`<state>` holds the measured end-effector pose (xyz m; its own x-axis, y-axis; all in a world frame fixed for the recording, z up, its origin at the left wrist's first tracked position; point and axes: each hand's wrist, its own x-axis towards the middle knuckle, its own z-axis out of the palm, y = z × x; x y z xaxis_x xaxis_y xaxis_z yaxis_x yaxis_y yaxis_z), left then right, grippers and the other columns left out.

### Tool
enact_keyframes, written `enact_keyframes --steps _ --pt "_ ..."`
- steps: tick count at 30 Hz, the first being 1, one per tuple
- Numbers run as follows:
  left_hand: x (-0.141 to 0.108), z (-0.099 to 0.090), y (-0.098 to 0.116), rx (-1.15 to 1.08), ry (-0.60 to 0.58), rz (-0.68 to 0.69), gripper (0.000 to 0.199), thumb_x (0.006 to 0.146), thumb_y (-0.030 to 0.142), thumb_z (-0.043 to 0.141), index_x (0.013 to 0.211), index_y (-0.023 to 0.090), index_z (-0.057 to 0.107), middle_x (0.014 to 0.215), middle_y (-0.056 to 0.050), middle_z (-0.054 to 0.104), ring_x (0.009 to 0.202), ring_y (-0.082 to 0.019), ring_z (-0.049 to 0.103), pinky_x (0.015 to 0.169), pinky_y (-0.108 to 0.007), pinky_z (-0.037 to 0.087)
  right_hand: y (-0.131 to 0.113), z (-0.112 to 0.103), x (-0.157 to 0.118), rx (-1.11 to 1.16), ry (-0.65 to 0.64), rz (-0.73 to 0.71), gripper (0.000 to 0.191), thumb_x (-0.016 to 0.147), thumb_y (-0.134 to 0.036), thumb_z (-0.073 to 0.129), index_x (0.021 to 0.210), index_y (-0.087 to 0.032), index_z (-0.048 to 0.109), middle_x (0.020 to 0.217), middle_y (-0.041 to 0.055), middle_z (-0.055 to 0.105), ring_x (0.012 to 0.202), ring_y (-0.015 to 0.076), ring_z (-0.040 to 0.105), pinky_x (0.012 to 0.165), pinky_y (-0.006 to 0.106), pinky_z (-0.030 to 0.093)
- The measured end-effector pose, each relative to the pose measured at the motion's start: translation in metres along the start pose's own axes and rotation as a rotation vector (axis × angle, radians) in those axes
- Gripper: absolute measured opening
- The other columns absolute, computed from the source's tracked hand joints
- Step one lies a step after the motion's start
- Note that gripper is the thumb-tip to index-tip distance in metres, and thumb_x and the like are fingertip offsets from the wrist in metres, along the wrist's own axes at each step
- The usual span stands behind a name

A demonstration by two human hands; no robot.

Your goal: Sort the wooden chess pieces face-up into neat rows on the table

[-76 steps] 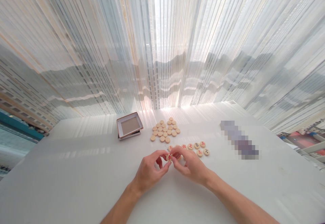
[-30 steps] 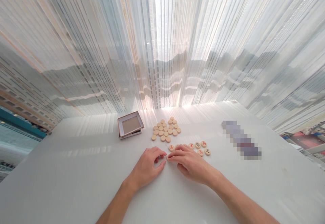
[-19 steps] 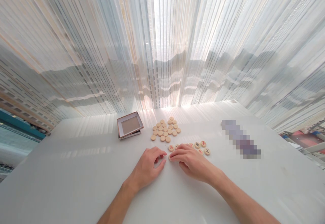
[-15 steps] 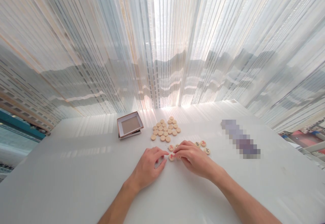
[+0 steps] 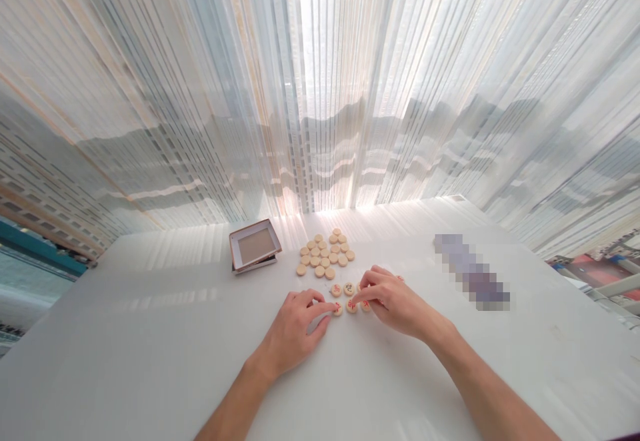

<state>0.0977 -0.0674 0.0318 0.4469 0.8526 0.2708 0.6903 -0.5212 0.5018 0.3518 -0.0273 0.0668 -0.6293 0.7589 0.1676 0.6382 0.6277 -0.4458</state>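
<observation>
My left hand rests on the table with thumb and index finger apart, its index fingertip on the edge of a red-marked Chinese chess piece. My right hand arches over the rows of pieces. Its index finger reaches down to another red-marked chess piece, and the fingers are apart. Behind these lie a red-marked piece and a black-marked piece. One more red-marked piece shows beside the right hand, which hides others under and behind it.
Several blank-side-up pieces lie in a loose group farther back. An open shallow box stands to their left on the white table. A pixelated long item lies at right. Sheer curtains hang along the far edge.
My right hand has shifted to the right, uncovering pieces in both rows. My left index finger has moved slightly right onto the front-left piece.
</observation>
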Motion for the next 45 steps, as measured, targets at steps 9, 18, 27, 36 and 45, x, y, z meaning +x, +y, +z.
enact_keyframes --steps 9,18,27,36,45 --pt "0.001 0.001 0.004 0.061 -0.015 0.016 0.039 0.092 0.017 0.056 0.124 0.038 0.063 0.105 -0.003 0.062 0.09 -0.019 0.059 0.087 -0.038 0.048 0.0 0.002 0.0 0.02 -0.055 0.025 0.048 0.087 0.001 0.049 0.098 -0.036 0.077 0.088 0.0021 0.063 0.086 0.0171 0.052 0.076 0.03 0.04" --pt "0.001 0.002 0.005 0.07 -0.006 0.021 0.037 0.093 0.017 0.054 0.124 0.036 0.063 0.105 -0.004 0.062 0.09 -0.02 0.059 0.086 -0.039 0.048 0.003 0.004 -0.001 0.016 -0.031 -0.003 0.049 0.085 0.003 0.049 0.099 -0.035 0.077 0.088 0.0029 0.063 0.085 0.0178 0.053 0.075 0.03 0.042" --pt "0.002 0.001 0.005 0.049 -0.012 0.014 0.04 0.092 0.015 0.054 0.125 0.036 0.062 0.106 -0.004 0.062 0.093 -0.021 0.059 0.088 -0.039 0.047 0.002 0.002 -0.001 0.037 -0.032 0.004 0.047 0.087 0.0 0.049 0.096 -0.035 0.077 0.087 0.0026 0.063 0.085 0.0178 0.053 0.076 0.031 0.043" --pt "0.001 0.0 0.003 0.009 0.004 0.038 0.037 0.093 0.015 0.052 0.122 0.035 0.065 0.106 -0.005 0.064 0.091 -0.02 0.061 0.087 -0.038 0.049 0.016 0.01 0.002 0.008 0.176 0.011 0.04 0.089 -0.002 0.045 0.104 -0.026 0.072 0.093 0.0055 0.064 0.092 0.0204 0.055 0.078 0.033 0.051" --pt "0.001 0.0 0.003 0.014 0.012 0.039 0.036 0.093 0.016 0.052 0.121 0.035 0.066 0.106 -0.004 0.064 0.091 -0.02 0.061 0.086 -0.037 0.049 0.033 0.011 0.009 -0.104 0.251 0.042 0.059 0.083 0.004 0.04 0.129 -0.027 0.059 0.126 0.0058 0.064 0.116 0.0243 0.053 0.094 0.045 0.047"
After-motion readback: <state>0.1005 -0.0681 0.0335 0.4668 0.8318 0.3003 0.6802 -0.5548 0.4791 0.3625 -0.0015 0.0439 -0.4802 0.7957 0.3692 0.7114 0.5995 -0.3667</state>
